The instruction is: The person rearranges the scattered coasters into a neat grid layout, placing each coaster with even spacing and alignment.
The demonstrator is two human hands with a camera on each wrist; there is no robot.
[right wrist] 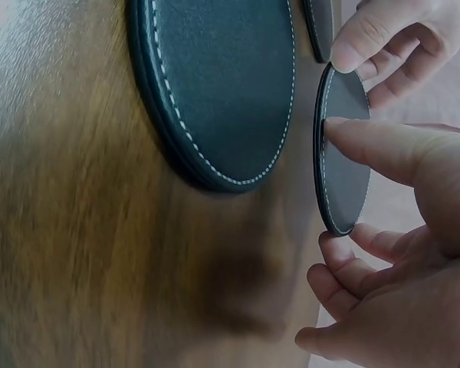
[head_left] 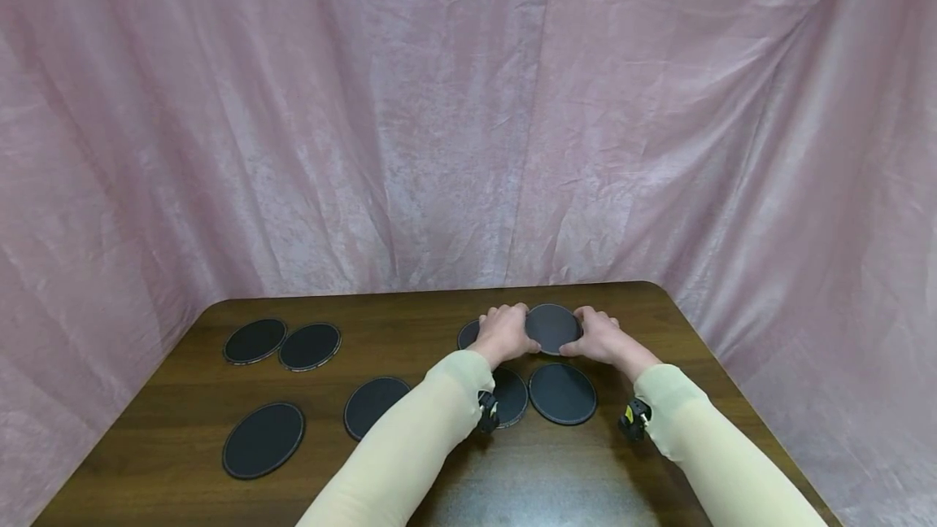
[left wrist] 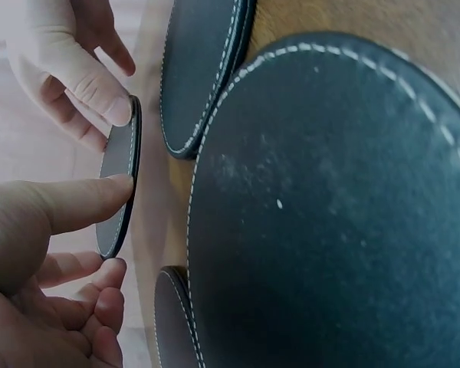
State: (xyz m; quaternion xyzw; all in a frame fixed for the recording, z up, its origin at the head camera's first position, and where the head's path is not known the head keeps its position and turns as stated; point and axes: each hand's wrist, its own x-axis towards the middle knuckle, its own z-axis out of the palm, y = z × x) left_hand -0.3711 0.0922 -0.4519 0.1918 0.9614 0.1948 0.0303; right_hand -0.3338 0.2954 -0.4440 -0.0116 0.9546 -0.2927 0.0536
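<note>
Between my two hands is a round black leather coaster (head_left: pixel 552 328) with pale stitching round its rim. My left hand (head_left: pixel 505 332) grips its left edge, thumb on the near side and fingers round the rim. On the opposite edge, my right hand (head_left: pixel 602 338) pinches it the same way. Nearer to me lies another stitched coaster (head_left: pixel 562 394). Left of that one, a further coaster (head_left: pixel 511 397) is partly covered by my left wrist. My left hand also hides most of a coaster (head_left: pixel 467 335) beside the held one.
Two coasters, one at the far left (head_left: pixel 255 341) and its neighbour (head_left: pixel 310 346), lie close together. Nearer are a left-hand coaster (head_left: pixel 263 440) and a middle coaster (head_left: pixel 376 405) partly behind my left sleeve. The brown wooden table (head_left: pixel 410 324) ends before a pink curtain (head_left: pixel 439 120).
</note>
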